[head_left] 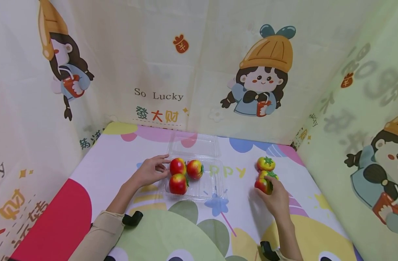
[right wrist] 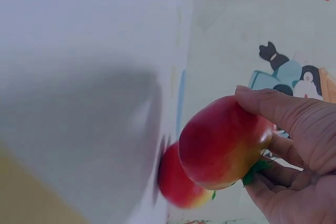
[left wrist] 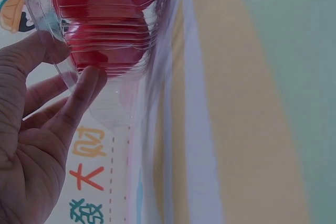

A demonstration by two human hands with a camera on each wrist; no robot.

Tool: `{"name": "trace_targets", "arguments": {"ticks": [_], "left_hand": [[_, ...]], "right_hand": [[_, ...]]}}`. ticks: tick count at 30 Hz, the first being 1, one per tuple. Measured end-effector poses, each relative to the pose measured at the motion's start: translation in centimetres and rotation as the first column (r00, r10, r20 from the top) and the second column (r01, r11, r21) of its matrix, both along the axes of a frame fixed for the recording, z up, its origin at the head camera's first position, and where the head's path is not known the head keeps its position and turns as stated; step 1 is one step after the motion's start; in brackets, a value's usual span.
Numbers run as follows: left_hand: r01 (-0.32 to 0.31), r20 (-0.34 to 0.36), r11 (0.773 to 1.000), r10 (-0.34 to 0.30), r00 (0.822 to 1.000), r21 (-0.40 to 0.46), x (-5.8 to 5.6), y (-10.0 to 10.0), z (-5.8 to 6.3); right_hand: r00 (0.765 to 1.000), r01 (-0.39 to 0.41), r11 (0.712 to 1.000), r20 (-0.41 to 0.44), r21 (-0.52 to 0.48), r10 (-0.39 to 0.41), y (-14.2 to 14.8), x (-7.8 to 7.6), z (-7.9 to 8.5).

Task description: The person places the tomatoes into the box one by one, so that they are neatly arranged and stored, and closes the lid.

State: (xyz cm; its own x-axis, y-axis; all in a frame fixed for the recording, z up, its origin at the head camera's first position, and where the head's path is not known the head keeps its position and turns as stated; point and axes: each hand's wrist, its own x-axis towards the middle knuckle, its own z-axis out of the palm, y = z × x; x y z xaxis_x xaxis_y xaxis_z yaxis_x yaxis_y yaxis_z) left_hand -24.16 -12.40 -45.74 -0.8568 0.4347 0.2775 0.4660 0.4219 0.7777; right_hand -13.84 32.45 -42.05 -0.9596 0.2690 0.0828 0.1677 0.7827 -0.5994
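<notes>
My left hand (head_left: 152, 170) is at the left side of a clear plastic clamshell box (head_left: 208, 188), its thumb and fingers (left wrist: 86, 85) pinching the box's edge. Inside, at the left, sit three red-and-yellow tomatoes (head_left: 178, 184) with green leafy tops. On the right, my right hand (head_left: 277, 195) grips another tomato (right wrist: 226, 142) between thumb and fingers, and its green top faces the palm. Just beyond it are two similar tomatoes, the farther one (head_left: 265, 164) plainly visible and the nearer one partly covered by the hand.
The box's clear lid (head_left: 193, 145) lies folded back toward the rear wall. A colourful patterned cloth (head_left: 146, 232) covers the table. Printed fabric walls (head_left: 199, 72) rise at the back and both sides.
</notes>
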Motion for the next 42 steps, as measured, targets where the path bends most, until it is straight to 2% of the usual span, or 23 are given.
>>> {"name": "trace_targets", "arguments": {"ticks": [9,20,42], "left_hand": [[0.004,-0.013,1.0,-0.004,1.0,0.001,0.1,0.0,0.1],[0.005,-0.006,1.0,-0.005,1.0,-0.002,0.1,0.0,0.2],[-0.004,0.012,1.0,0.004,1.0,-0.002,0.0,-0.1,0.0]], "right_hand": [[0.997,-0.029,0.999,-0.072,-0.032,0.027,-2.2,-1.0,0.6],[0.989,-0.075,0.996,-0.133,-0.038,0.069,-4.1,-1.8,0.4],[0.976,-0.158,0.986,-0.157,-0.046,0.149,-7.6,-2.4,1.0]]}}
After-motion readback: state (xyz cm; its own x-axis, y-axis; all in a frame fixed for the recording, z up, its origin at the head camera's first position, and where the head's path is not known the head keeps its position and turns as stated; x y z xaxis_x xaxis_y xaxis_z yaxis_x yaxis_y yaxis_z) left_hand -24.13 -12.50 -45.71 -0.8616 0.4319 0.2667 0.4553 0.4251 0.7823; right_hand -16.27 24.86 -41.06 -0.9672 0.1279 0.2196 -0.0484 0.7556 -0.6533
